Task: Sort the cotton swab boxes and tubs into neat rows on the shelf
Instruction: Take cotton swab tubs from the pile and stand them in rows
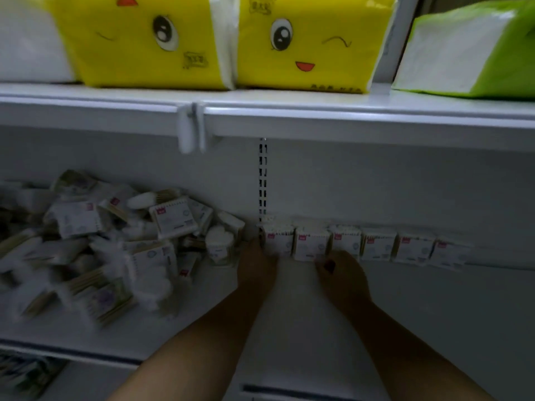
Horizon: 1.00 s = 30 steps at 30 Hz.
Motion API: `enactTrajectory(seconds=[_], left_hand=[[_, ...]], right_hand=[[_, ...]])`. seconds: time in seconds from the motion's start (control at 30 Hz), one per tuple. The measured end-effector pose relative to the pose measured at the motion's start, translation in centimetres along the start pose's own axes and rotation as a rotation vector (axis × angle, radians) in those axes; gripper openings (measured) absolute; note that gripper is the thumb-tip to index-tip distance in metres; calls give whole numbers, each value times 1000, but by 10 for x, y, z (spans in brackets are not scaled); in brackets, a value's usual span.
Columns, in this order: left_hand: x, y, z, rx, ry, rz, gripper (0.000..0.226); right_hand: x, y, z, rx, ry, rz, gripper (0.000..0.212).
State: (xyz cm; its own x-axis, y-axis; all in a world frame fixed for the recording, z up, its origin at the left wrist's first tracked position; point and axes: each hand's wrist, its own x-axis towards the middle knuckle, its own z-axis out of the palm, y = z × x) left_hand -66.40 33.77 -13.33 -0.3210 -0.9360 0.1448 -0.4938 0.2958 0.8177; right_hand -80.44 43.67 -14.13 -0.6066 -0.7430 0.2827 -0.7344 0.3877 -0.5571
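Note:
A row of several white cotton swab boxes with red labels stands against the back wall of the white shelf, right of centre. My left hand reaches in and touches the left side of the row's leftmost box. My right hand rests on the shelf just in front of the second box and the third, its thumb against their lower edge. Neither hand lifts anything. A loose heap of swab boxes and tubs lies jumbled on the shelf's left half.
The shelf above carries two yellow tissue packs with cartoon faces and a green and white pack. A slotted upright runs down the back wall. More packets show on the lower shelf at bottom left.

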Motion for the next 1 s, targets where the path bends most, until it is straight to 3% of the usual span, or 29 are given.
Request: enactTrajectory(seconds=[0.1, 0.23, 0.3, 0.43, 0.63, 0.83, 1.0], left_hand=[[-21, 5, -20, 100, -11, 28, 53], [-50, 23, -91, 113, -73, 348, 37], [-58, 22, -147, 217, -126, 400, 34], [-55, -10, -282, 613, -187, 332, 40], [-62, -101, -470, 990, -179, 63, 61], [-86, -168, -554, 919, -129, -75, 70], [-68, -204, -584, 820, -84, -96, 70]], right_hand=[[-19, -7, -12, -106, -24, -43, 17], [-43, -57, -27, -198, 169, -346, 19], [-50, -106, -28, -188, 160, -433, 21], [-51, -214, -21, -258, 114, -566, 15], [-60, -373, 16, -285, -175, -610, 37], [-87, -455, 74, -436, -278, -836, 60], [-78, -501, 125, -372, -392, -881, 59]])
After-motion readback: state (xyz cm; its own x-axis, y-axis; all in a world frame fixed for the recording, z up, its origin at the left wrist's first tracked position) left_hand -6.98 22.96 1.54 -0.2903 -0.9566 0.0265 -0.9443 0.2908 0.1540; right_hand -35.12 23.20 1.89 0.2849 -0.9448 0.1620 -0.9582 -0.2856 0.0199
